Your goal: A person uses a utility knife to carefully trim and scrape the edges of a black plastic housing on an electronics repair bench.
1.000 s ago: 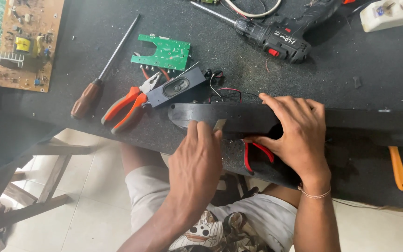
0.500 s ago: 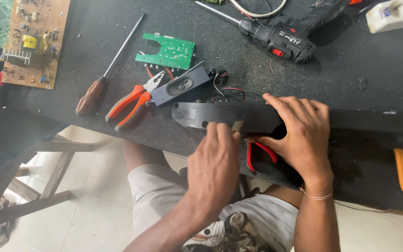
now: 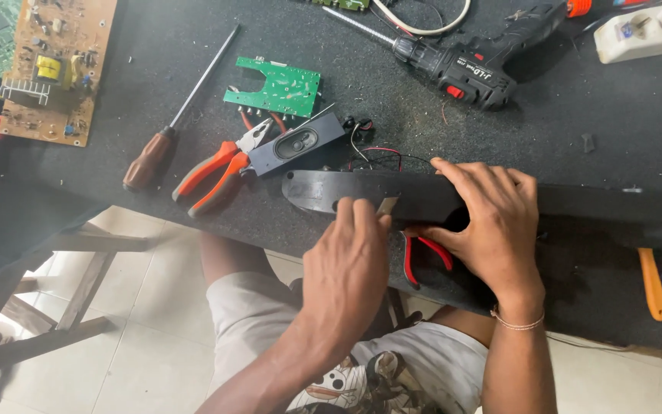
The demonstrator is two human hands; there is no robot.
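A small flat blade (image 3: pixel 387 205) is pinched in the left hand (image 3: pixel 350 264) and set against the long black casing (image 3: pixel 392 195), which is pressed down by the spread right hand (image 3: pixel 492 222) at the desk's (image 3: pixel 561 146) near edge; the casing appears closed, though a speaker (image 3: pixel 296 143) and green circuit board (image 3: pixel 277 87) already lie out beside it.

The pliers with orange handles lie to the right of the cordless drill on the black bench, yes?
Not quite. In the head view the pliers with orange handles lie to the left of the cordless drill, still on the black bench.
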